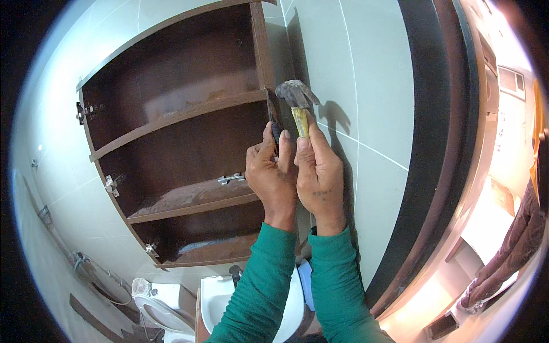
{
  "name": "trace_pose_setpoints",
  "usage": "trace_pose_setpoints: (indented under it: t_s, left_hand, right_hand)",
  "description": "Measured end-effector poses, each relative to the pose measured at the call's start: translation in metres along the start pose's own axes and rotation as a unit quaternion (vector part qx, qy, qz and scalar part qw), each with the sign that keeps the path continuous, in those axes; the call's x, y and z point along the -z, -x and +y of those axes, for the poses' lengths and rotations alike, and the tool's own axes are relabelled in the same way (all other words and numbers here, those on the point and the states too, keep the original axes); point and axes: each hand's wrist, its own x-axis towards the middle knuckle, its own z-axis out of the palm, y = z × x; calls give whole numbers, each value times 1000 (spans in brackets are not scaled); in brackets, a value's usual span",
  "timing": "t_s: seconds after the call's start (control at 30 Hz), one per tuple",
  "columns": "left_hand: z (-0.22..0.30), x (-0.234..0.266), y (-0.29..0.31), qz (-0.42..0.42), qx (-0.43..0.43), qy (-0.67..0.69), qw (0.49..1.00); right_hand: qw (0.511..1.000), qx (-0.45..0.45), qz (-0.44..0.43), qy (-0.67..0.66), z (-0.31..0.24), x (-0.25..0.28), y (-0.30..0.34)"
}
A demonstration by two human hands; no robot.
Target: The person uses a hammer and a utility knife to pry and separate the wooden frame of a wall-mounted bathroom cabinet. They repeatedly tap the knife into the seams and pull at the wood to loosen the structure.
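Observation:
My right hand (321, 177) is closed round the yellow grip of a claw hammer (295, 94), held just below its worn grey head. The head is up, close to the right edge of a brown wooden cabinet (183, 117). Beside it, my left hand (271, 171) pinches a slim dark tool (275, 132) with a narrow blade pointing up. That blade lies along the cabinet's right side, by the front end of the upper shelf. Whether its tip touches the wood I cannot tell, nor its exact kind. Hammer and tool are apart.
The doorless cabinet carries several metal hinges (112, 184) on its left edge; a loose-looking metal hinge (231, 179) lies on a shelf. Below are a white sink (214, 297) and a toilet (163, 314). A tiled wall (377, 114) and dark door frame (426, 143) stand right.

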Motion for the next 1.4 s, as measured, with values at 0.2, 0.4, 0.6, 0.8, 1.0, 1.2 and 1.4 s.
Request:
trace_pose_setpoints:
  t_s: [0.2,0.4,0.6,0.8,1.0,1.2,1.4]
  left_hand:
    - [8,3,0,9,21,5,1000]
    - [8,1,3,5,21,-18,1000]
    - [5,3,0,12,20,-18,1000]
    - [7,3,0,17,11,-18,1000]
    - [8,-2,3,14,18,-18,1000]
    - [4,3,-1,15,1,12,1000]
    - [6,4,0,-1,52,23,998]
  right_hand:
    - [1000,-8,-9,-5,-3,-3,-1]
    - [1000,8,-4,3,-2,-2,1]
    - [999,0,-36,24,-12,-5,-4]
    - [996,58,-5,61,-6,-2,-6]
    - [998,25,-21,59,-9,4,-9]
    - [998,-50,5,34,-5,0,-1]
    - [997,-72,13,-29,-5,-3,3]
